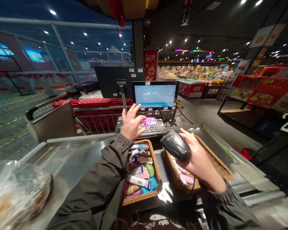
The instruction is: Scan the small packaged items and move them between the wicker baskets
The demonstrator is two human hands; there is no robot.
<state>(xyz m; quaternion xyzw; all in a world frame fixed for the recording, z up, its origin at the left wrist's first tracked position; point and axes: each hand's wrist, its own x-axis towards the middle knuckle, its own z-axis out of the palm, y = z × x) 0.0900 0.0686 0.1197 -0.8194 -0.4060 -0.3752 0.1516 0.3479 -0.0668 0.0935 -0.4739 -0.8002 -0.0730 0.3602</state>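
Observation:
Pinched between the thumb and fingers of my left hand (132, 123) is a small pink and purple package (149, 121), raised above the black keyboard (159, 127). My right hand (199, 159) grips a black handheld barcode scanner (176, 146), its head turned to the left toward the package. Below my left hand stands a wicker basket (159, 179) full of small colourful packets and tubes. Under the scanner is a second wicker basket (218, 164) with several pink and white packets in its near left part; my right hand hides some of it.
Behind the keyboard a lit monitor (156, 95) faces me, with a dark second screen (117, 81) to its left. A clear plastic bag (16, 188) lies on the metal counter (69, 169) at left. Beyond stand a metal shopping cart (98, 119) and stocked shelves (259, 86).

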